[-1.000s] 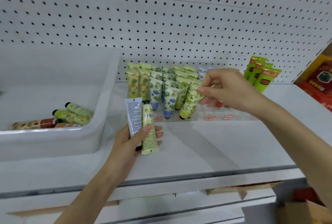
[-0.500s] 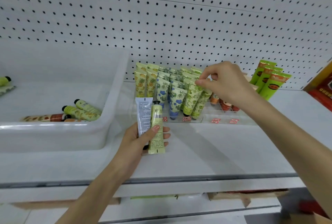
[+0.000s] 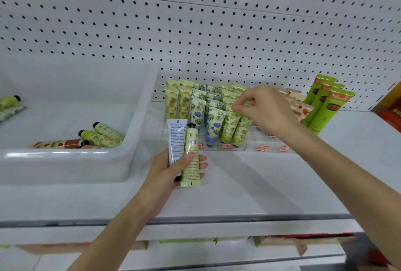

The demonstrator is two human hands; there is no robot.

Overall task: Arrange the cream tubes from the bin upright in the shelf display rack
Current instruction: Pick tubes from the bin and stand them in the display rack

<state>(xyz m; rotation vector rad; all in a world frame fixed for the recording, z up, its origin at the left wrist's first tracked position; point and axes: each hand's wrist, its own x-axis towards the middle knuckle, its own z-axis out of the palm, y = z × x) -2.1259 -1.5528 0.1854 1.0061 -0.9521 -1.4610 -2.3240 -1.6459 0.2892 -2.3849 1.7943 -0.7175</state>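
A clear display rack on the white shelf holds several patterned cream tubes standing cap down. My right hand pinches the top of a green-leaf tube standing in the rack's front row. My left hand is shut on two tubes in front of the rack: a white tube and a pale yellow tube with a black cap. The white bin at left has several tubes lying in it.
Tall green tubes lean at the right of the rack, with beige patterned tubes beside them. A red and yellow box sits at the far right. Pegboard backs the shelf. Lower shelves show below.
My right hand has gone from the tube in the left green column to the one beside it, now standing in the front row. My left hand has kept its two tubes.
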